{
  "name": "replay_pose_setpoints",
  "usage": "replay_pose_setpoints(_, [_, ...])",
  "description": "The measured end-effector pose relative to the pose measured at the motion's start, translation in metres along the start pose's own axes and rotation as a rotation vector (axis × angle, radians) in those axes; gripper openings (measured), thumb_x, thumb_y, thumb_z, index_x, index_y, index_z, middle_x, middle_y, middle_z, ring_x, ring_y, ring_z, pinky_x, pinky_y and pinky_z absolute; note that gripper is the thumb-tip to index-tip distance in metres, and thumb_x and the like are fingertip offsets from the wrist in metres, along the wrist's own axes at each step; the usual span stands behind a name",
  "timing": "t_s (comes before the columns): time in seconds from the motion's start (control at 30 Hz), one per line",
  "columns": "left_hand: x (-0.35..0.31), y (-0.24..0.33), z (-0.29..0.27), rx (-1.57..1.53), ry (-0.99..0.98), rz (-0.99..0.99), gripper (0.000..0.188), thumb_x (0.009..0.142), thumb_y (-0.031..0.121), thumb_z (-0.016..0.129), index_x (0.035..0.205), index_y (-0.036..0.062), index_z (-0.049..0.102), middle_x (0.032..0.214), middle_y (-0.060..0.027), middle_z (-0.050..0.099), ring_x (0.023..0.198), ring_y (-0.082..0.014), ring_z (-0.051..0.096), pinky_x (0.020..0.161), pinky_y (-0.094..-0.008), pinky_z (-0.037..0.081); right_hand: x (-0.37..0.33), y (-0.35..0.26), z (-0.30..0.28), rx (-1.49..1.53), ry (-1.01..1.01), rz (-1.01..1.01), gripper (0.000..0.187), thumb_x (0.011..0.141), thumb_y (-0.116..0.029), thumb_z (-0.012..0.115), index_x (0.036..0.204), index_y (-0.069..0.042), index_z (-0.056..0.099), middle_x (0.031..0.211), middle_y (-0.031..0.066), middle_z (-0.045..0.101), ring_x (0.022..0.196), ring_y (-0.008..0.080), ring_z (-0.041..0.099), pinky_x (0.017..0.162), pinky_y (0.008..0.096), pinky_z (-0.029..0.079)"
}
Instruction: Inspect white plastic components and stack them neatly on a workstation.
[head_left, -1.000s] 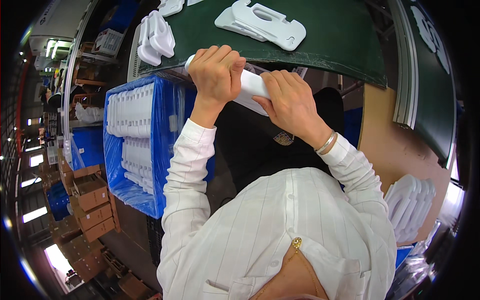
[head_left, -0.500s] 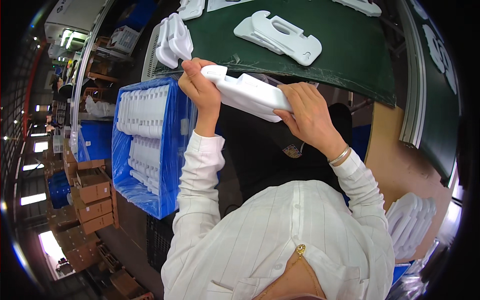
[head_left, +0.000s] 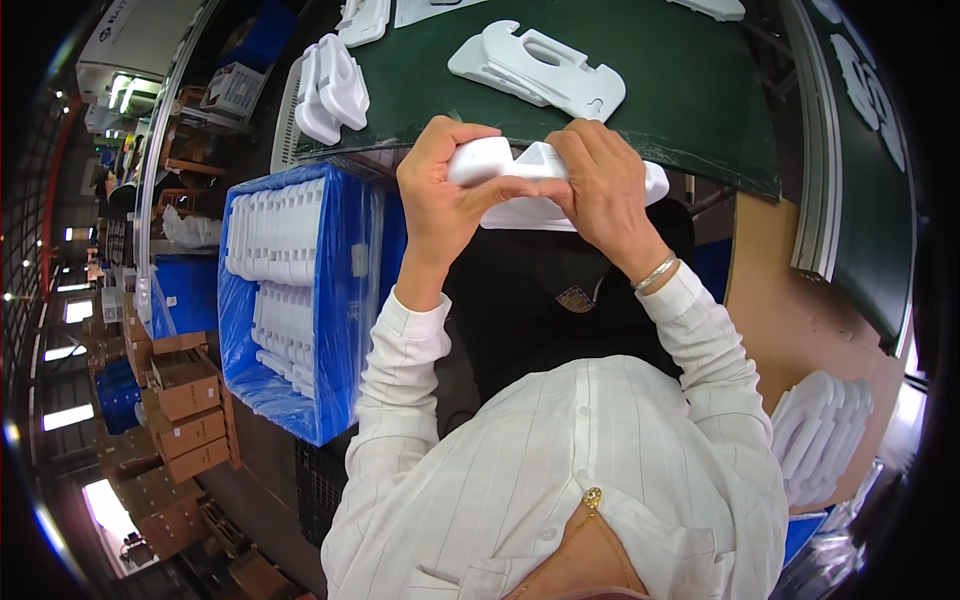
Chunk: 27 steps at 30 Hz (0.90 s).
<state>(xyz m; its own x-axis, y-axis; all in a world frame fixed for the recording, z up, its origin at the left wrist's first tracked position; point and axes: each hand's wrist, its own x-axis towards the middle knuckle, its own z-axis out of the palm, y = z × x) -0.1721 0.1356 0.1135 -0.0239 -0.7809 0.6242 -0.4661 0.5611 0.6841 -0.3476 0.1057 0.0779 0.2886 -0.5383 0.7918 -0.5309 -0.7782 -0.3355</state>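
Just off the near edge of the green table, both my hands grip a white molded plastic part (head_left: 528, 212) with a notch in its upper edge. My left hand (head_left: 436, 195) wraps round its left end, thumb and fingers closed on it. My right hand (head_left: 606, 190) is closed over its middle, and the right end juts out past the knuckles. The thumbs almost meet on the near side. Beyond my hands, a similar white part (head_left: 545, 72) with an oval slot lies on the table. Some of the held part is hidden by my fingers.
Left of me stands a blue crate (head_left: 347, 300) lined with blue film, holding rows of white parts (head_left: 275, 232). Several white parts (head_left: 332, 90) stand at the left of the green table (head_left: 690, 100). At lower right, more white parts (head_left: 822, 438) lean together on a brown board (head_left: 775, 310).
The white part has turned in my hands and moved slightly right. My hands have come closer together; the right one now grips its middle instead of its right end.
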Motion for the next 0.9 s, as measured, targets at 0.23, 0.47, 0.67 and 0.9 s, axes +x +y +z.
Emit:
replay_pose_setpoints(0.23, [-0.010,0.006,0.023,0.044,0.165,-0.052,0.036,0.067,0.026,0.086,0.079,0.0009,0.062,0.070,-0.0039,0.059,0.061,-0.0130,0.056,0.056,-0.0246,0.044,0.002,-0.003,-0.006,0.079,0.018,0.105,0.028,0.095,-0.021,0.043,0.075,-0.003,0.049,0.068,0.0125,0.045,0.060,0.0319,0.049,0.054,0.0405,0.038])
replay_pose_setpoints(0.47, [-0.016,0.002,0.044,0.055,0.353,-0.153,0.023,0.075,0.016,0.080,0.076,0.0006,0.063,0.069,-0.0027,0.060,0.062,-0.0095,0.053,0.059,-0.0240,0.043,0.003,0.015,-0.004,0.074,0.032,0.076,0.015,0.088,-0.012,0.050,0.075,-0.004,0.050,0.066,0.0108,0.047,0.059,0.0325,0.050,0.053,0.0409,0.040])
replay_pose_setpoints(0.67, [-0.011,-0.002,0.039,-0.054,0.460,-0.158,0.025,0.082,0.022,0.074,0.080,-0.0002,0.062,0.075,-0.0015,0.059,0.070,-0.0091,0.053,0.067,-0.0231,0.043,-0.024,0.065,-0.043,-0.054,0.313,0.185,0.023,0.095,-0.017,0.045,0.087,-0.003,0.061,0.080,0.0117,0.059,0.077,0.0257,0.059,0.067,0.0317,0.045])
replay_pose_setpoints(0.9, [-0.020,-0.002,0.038,-0.185,0.456,-0.111,0.030,0.086,0.026,0.070,0.081,-0.0015,0.059,0.079,-0.0027,0.056,0.073,-0.0099,0.051,0.071,-0.0236,0.041,-0.061,0.084,-0.054,0.295,0.409,0.690,0.053,0.104,-0.031,0.024,0.075,0.000,0.056,0.066,0.0050,0.053,0.064,0.0143,0.046,0.063,0.0253,0.039])
